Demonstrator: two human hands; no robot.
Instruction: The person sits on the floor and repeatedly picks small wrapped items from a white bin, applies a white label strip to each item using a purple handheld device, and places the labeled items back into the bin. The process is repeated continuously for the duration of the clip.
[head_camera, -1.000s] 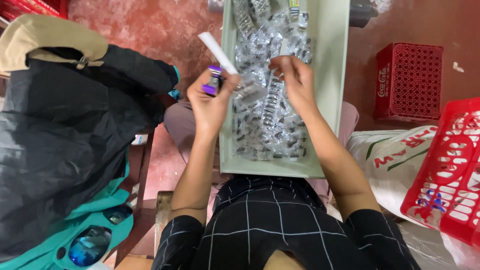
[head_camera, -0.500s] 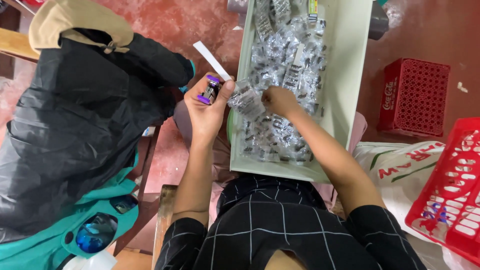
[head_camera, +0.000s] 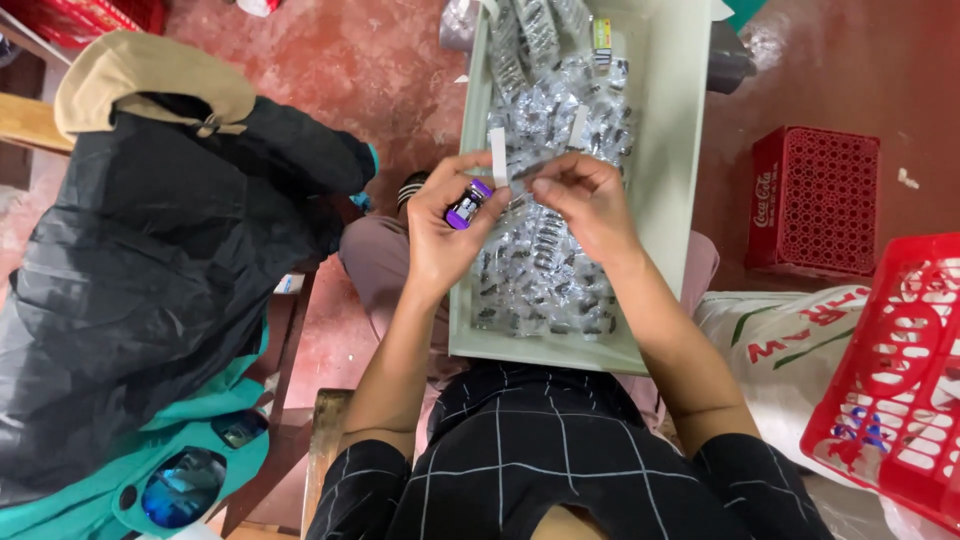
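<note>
Head view, items listed from left to right.

Black garment (head_camera: 150, 280): draped over a seat at far left, with a tan cap (head_camera: 140, 75) on its upper end and a teal bag (head_camera: 180, 480) under its near edge.

Left hand (head_camera: 440, 235): raised over the left rim of the tray, grip clenched around a small purple-capped vial (head_camera: 466, 206). The vial's long axis runs diagonally, its cap pointing up and right toward the other hand.

White strip (head_camera: 498, 156): a narrow slip standing nearly upright between the two hands, just right of the vial's cap. Its lower end is pinched at the fingertips; which hand carries it mainly cannot be told.

Right hand (head_camera: 590, 205): just right of the strip, fingers curled inward toward the vial, grip closed on the strip's edge or on a small clear packet; detail too small to separate. The two hands almost touch, and the vial lies left of this hand.

Pale green tray (head_camera: 670, 200): resting lengthwise across the lap, running from near to far, and heaped with clear packets (head_camera: 545, 270) of small dark pieces.

Red crate (head_camera: 815, 200): on the floor, right of the tray.

Red basket (head_camera: 900, 380): near right, resting on a white sack (head_camera: 770, 335).
</note>
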